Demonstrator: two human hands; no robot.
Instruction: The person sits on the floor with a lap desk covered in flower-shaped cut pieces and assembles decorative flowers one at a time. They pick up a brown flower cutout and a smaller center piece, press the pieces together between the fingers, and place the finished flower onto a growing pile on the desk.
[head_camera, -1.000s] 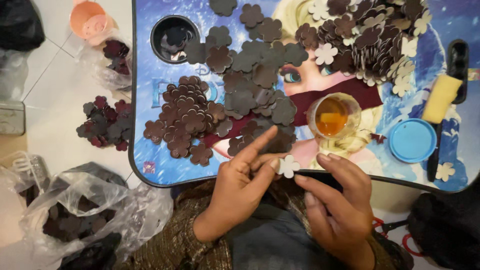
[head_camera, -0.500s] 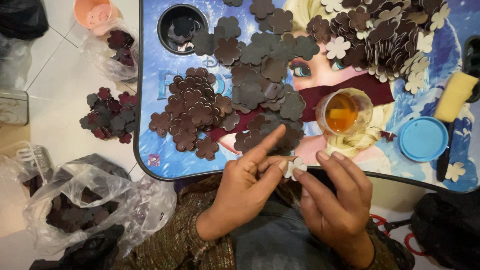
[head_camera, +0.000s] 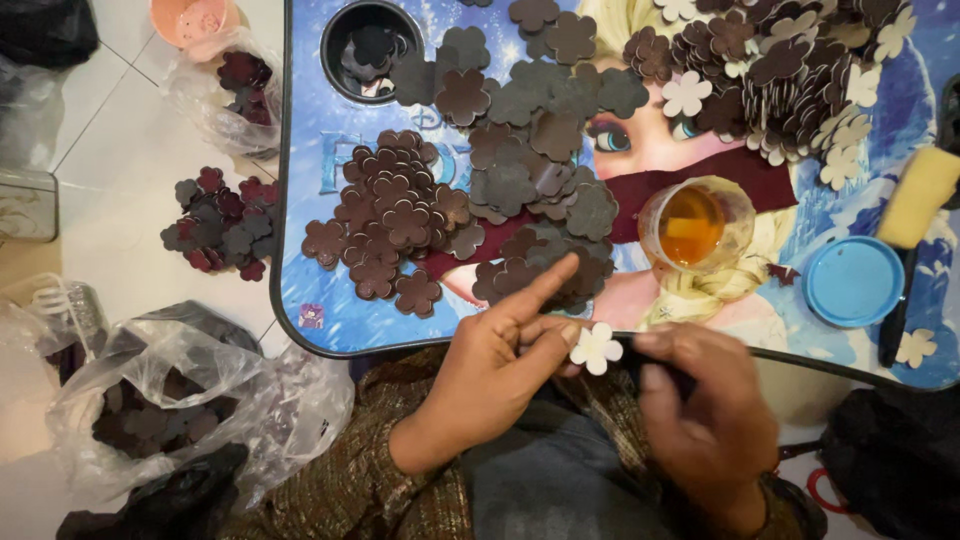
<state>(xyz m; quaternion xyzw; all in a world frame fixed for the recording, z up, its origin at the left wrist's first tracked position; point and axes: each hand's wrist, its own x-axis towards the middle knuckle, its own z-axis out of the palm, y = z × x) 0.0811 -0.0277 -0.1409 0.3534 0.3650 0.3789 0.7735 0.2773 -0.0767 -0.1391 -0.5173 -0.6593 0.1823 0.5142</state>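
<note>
Both hands meet at the near edge of the tray (head_camera: 300, 345). My left hand (head_camera: 500, 350) pinches a pale flower cutout (head_camera: 596, 347) between thumb and middle finger, index finger extended toward the far side. My right hand (head_camera: 700, 410) is closed, its fingertips just right of the cutout; a dark thing seems to sit in that grip, but I cannot tell what. The cutout lies between the hands, flat face up, nearer the left. It has no long axis, being round and petalled. Dark brown flowers (head_camera: 395, 225) lie piled on the tray, far and left of the hands. A cup (head_camera: 695, 225) of amber liquid stands far and right, a blue lid (head_camera: 853, 281) further right.
</note>
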